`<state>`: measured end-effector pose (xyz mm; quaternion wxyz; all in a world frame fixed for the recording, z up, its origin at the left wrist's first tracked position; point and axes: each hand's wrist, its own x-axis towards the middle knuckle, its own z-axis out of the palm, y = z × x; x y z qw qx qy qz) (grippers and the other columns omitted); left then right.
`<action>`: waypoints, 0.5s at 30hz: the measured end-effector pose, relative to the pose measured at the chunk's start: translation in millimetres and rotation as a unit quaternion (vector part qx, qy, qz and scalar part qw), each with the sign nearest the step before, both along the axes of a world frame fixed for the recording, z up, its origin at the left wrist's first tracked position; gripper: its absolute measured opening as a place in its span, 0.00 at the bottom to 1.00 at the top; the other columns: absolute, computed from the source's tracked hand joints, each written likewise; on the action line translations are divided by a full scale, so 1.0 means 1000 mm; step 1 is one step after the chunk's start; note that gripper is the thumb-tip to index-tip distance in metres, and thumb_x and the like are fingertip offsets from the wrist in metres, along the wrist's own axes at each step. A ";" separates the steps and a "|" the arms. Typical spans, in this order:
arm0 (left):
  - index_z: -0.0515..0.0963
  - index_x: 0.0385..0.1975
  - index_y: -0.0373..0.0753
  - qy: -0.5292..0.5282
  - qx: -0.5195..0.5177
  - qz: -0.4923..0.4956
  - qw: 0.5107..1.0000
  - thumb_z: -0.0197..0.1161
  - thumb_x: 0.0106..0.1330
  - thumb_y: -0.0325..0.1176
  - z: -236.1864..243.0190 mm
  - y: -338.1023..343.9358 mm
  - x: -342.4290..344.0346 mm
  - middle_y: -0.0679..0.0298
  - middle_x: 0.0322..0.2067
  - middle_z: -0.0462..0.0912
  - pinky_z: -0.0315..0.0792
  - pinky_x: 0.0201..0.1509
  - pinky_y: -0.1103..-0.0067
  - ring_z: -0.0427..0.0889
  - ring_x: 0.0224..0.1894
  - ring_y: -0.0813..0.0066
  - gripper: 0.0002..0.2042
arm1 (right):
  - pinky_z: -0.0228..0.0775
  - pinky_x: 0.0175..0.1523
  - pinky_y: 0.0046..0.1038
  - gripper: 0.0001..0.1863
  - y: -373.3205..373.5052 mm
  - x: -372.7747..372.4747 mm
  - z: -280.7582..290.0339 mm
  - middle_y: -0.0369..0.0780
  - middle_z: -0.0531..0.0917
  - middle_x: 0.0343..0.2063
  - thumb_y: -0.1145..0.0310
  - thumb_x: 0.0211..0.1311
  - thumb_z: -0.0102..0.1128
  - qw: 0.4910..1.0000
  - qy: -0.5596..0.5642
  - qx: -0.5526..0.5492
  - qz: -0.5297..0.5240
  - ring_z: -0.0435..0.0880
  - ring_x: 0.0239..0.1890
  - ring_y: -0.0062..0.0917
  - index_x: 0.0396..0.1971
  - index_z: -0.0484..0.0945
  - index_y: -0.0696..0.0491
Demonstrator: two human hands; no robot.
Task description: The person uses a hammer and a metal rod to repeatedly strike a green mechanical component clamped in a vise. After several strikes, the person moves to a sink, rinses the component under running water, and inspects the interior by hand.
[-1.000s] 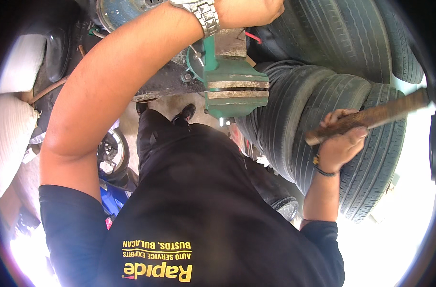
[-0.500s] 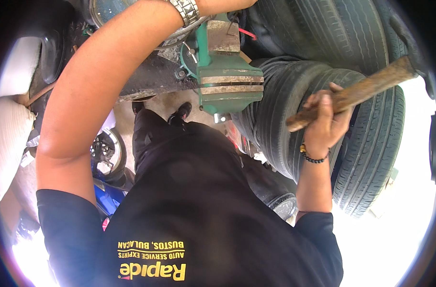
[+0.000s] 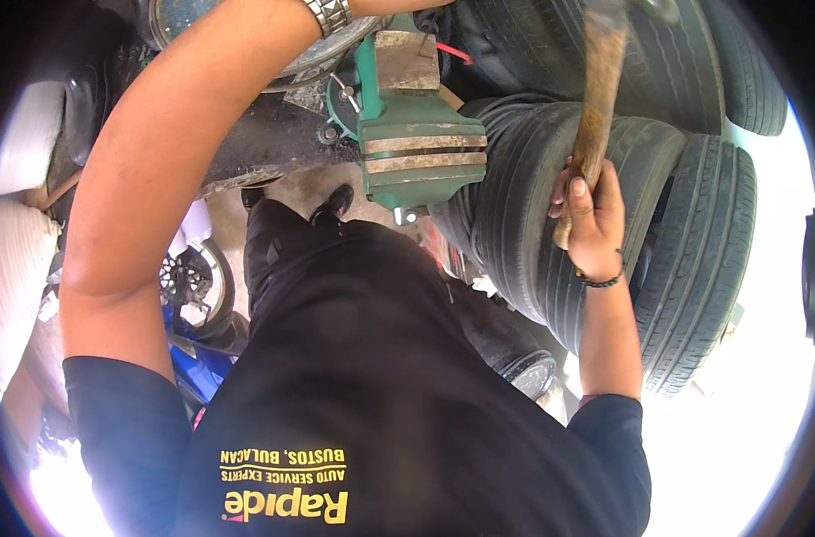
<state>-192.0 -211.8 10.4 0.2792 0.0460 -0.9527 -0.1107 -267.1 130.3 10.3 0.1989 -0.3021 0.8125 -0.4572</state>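
My right hand [image 3: 589,210] is closed round the worn wooden handle [image 3: 600,94] of a hammer-like tool, held over stacked tires and pointing toward the top edge, where its metal head [image 3: 653,9] is cut off. To the left of that hand is a green bench vise [image 3: 421,161] with worn metal jaws. My left arm reaches up past the vise, a steel watch at the wrist; my left hand [image 3: 407,4] runs off the top edge, its fingers hidden. Behind that arm lies a round bluish metal piece [image 3: 170,20].
Tires [image 3: 537,224] lie stacked at the right, more above them [image 3: 667,63]. A dark grimy bench [image 3: 255,143] carries the vise. Below are a motorbike wheel [image 3: 197,291] with blue bodywork and a dark drum [image 3: 524,371]. Pale sacks [image 3: 18,277] line the left edge; a red tool [image 3: 456,54] lies behind the vise.
The wooden-handled tool has swung from pointing right to pointing toward the top, my right hand turning with it. My left hand has slid left and farther out past the top edge.
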 end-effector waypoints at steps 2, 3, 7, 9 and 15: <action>0.81 0.22 0.37 0.014 -0.008 0.007 1.000 0.55 0.65 0.38 -0.002 -0.004 0.000 0.49 0.25 0.84 0.78 0.38 0.60 0.84 0.31 0.49 0.14 | 0.72 0.31 0.32 0.19 -0.014 0.009 -0.006 0.44 0.78 0.18 0.58 0.73 0.57 0.976 0.089 0.199 -0.018 0.81 0.23 0.28 0.47 0.71 0.61; 0.81 0.22 0.37 0.020 -0.012 0.008 1.000 0.56 0.65 0.38 -0.003 -0.005 0.000 0.50 0.25 0.84 0.78 0.38 0.61 0.84 0.31 0.49 0.14 | 0.72 0.32 0.36 0.19 -0.019 0.010 -0.002 0.48 0.78 0.18 0.57 0.72 0.57 0.956 0.114 0.262 0.060 0.82 0.24 0.37 0.44 0.72 0.61; 0.81 0.21 0.37 -0.014 -0.022 -0.006 1.000 0.56 0.64 0.38 -0.003 -0.011 0.001 0.49 0.24 0.84 0.78 0.37 0.61 0.84 0.30 0.49 0.14 | 0.71 0.31 0.39 0.20 -0.019 0.002 0.021 0.50 0.79 0.20 0.54 0.72 0.57 0.918 0.175 0.350 0.060 0.81 0.24 0.43 0.37 0.73 0.60; 0.81 0.21 0.37 -0.012 -0.019 -0.004 1.000 0.58 0.63 0.38 -0.004 -0.014 0.002 0.50 0.24 0.83 0.78 0.37 0.61 0.84 0.30 0.49 0.13 | 0.68 0.27 0.28 0.20 -0.008 -0.003 0.027 0.40 0.77 0.20 0.53 0.74 0.53 0.970 0.146 0.194 0.021 0.75 0.21 0.27 0.40 0.72 0.59; 0.81 0.22 0.39 0.046 -0.004 -0.025 0.999 0.61 0.60 0.38 -0.007 -0.011 0.001 0.53 0.23 0.83 0.78 0.35 0.62 0.84 0.30 0.52 0.11 | 0.65 0.26 0.19 0.21 0.017 -0.002 -0.010 0.36 0.75 0.24 0.52 0.75 0.51 0.994 0.104 0.009 0.028 0.70 0.21 0.16 0.45 0.69 0.58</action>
